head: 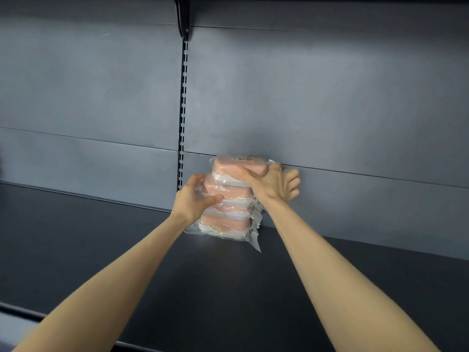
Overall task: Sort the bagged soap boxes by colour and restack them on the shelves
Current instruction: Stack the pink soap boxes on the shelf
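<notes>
A stack of several pink soap boxes [223,222], each in a clear plastic bag, stands on the dark shelf [101,250] against the grey back panel. My left hand [195,199] grips the left side of the stack at mid height, thumb across the front. My right hand [271,182] holds the top pink box [228,167] from the right, thumb laid over its front and forefinger curled over its right end, the other fingers spread behind.
A slotted upright rail [183,110] runs down the back panel just left of the stack, with a black bracket [183,19] at its top. The shelf's front lip [20,311] shows at lower left.
</notes>
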A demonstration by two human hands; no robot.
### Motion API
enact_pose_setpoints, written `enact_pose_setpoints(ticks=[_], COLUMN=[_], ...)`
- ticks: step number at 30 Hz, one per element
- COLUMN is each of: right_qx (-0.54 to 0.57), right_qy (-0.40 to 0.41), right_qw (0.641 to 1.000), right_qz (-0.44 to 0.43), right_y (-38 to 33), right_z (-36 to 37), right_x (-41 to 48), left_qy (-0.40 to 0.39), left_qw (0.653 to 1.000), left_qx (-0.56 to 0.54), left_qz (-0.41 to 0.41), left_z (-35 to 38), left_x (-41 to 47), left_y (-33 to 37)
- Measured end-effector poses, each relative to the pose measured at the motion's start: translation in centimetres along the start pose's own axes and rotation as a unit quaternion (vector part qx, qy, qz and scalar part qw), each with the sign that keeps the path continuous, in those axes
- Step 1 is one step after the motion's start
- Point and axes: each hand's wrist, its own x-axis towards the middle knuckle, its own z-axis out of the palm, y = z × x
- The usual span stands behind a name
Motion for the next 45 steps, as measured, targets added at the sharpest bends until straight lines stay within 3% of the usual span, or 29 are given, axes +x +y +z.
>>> enact_pose_setpoints(ticks=[3, 7, 12, 18, 26, 32, 45], right_qx=[0.021, 0.093, 0.132, 0.042, 0.049, 0.003, -0.039], right_qy=[0.049, 0.042, -0.067, -0.153, -0.132, -0.166, -0.144], right_qw=[0.997, 0.984, 0.969, 0.956, 0.957, 0.946, 0.948], right_qz=[-0.051, -0.148, -0.199, -0.245, -0.254, -0.279, -0.282], right_y=[-0.6, 0.1, 0.7, 0.4, 0.0, 1.1, 1.5], right_z=[0.4, 0.4, -0.6, -1.7, -0.1, 0.1, 0.5], right_x=[-0.1, 0.2, 0.6, 1.4, 1.8, 1.6, 1.9], left_qy=[0.032, 0.026, 0.017, 0.047, 0.056, 0.031, -0.012], left_qw=[0.997, 0.999, 1.000, 0.998, 0.997, 0.998, 0.995], left_qx=[0.066, 0.026, 0.000, 0.026, -0.038, -0.024, 0.078], left_qz=[0.018, 0.035, 0.026, 0.021, 0.034, 0.047, 0.059], left_z=[0.2, 0.4, 0.0, 0.5, 0.7, 0.6, 0.0], left_x=[-0.2, -0.4, -0.3, 0.2, 0.3, 0.4, 0.8], left_y=[0.1, 0.7, 0.7, 0.5, -0.7, -1.4, -1.5])
